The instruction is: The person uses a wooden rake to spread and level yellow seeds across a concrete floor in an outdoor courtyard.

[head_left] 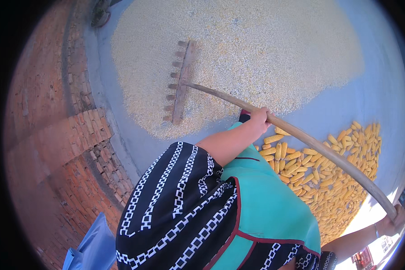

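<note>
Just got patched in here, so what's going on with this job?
The left hand grips a rake partway along its handle; the right hand holds the handle's end, near the picture's right edge. The rake's toothed head is at the left part of a wide spread of pale kernels. Yellow cobs lie in a separate patch, below and right of the kernels in the picture.

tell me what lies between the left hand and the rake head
In the head view, the handle runs from the left hand to the rake head, mostly over loose kernels.
</note>
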The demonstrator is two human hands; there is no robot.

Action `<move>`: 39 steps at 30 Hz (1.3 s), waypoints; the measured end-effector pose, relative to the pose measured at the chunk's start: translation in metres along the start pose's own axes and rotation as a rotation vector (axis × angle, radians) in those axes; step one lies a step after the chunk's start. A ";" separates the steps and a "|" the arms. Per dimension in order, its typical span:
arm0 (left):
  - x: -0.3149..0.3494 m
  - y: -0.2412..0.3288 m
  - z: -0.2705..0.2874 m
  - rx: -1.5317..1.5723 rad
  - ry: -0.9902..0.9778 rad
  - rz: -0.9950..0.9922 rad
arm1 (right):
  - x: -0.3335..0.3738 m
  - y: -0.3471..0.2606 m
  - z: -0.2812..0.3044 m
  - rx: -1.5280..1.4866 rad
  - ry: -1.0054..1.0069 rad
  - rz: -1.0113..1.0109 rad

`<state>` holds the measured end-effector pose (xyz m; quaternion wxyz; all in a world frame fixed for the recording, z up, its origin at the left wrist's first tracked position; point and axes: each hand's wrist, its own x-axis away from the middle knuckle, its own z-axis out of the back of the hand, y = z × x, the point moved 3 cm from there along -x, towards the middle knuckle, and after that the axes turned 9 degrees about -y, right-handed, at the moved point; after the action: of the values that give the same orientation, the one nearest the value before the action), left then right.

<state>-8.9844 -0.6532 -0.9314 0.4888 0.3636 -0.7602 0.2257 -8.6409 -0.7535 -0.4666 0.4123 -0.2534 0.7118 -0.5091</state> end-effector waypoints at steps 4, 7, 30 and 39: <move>-0.028 0.090 0.035 0.107 0.133 -0.239 | -0.032 0.094 -0.063 -0.432 -0.483 -0.203; -0.036 0.173 0.072 0.211 0.194 -0.445 | -0.017 0.160 -0.160 -0.469 -0.594 -0.275; -0.041 0.137 0.037 0.478 0.164 -0.611 | -0.055 0.203 -0.183 -0.192 -0.903 -0.329; -0.107 -0.032 -0.146 0.389 0.193 -0.575 | -0.214 0.218 0.012 -0.207 -0.822 -0.329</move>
<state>-8.8473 -0.5362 -0.9671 0.5234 0.6260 -0.5200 0.2527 -8.5042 -0.5156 -0.6014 0.5470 -0.5840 0.4864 -0.3510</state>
